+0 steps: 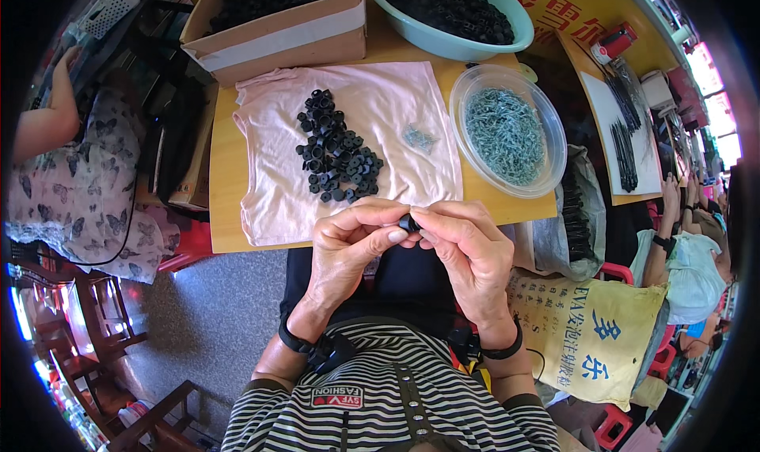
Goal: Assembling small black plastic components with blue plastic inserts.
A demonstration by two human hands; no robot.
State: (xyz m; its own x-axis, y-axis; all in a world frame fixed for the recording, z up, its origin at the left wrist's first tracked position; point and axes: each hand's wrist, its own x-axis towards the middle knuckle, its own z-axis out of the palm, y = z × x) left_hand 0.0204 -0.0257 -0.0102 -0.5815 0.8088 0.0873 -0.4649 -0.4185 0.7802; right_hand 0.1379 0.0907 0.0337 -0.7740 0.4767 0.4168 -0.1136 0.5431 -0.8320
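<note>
Tan wooden table [226, 167] is stretching across twelve o'clock, its front edge passing behind the hands. Crumpled pale-pink cloth [277, 203] is covering its middle, wood showing along both sides. Yellow woven sack [590, 345], bearing large blue characters, is lying at four o'clock. Brown cardboard box [317, 44] at eleven and pale-green plastic basin [443, 44] at one are holding black pieces, both being cut off above. Clear round tub [556, 153] is sitting at two. Left hand [360, 246] and right hand [473, 254] are pinching one small black part [408, 223] at the dial's centre, fingers mostly hiding its shape.
</note>
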